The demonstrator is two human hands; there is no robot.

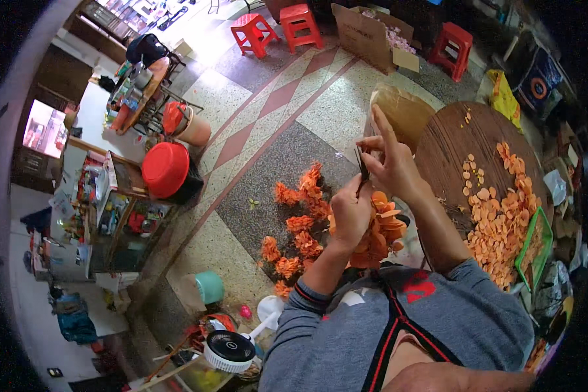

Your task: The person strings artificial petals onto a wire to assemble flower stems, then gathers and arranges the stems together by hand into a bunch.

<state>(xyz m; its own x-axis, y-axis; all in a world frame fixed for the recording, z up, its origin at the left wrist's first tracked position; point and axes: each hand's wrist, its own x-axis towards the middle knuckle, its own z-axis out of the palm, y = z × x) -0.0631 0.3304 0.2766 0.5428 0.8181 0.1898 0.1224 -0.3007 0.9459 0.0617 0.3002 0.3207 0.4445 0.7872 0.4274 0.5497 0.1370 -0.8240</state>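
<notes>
My left hand (351, 214) is closed in a fist around a dark thin strip (363, 171), which sticks up from its top. Beside it, my right hand (398, 171) bends its thumb and fingers in at the strip's upper end, with one finger stretched up. A cluster of round orange petals (387, 227) shows just right of and below my left fist; whether it is joined to the strip is hidden. Ruffled orange artificial flowers (299, 224) are spread in a group to the left of my left hand, above the floor.
On my right, a round brown wooden table (444, 140) carries loose orange petals (496, 225) and a green-rimmed tray (534, 251). An open brown bag (405, 108) stands beyond my hands. Red stools (300, 27) and a cardboard box (364, 38) are farther off; a small fan (230, 349) is at lower left.
</notes>
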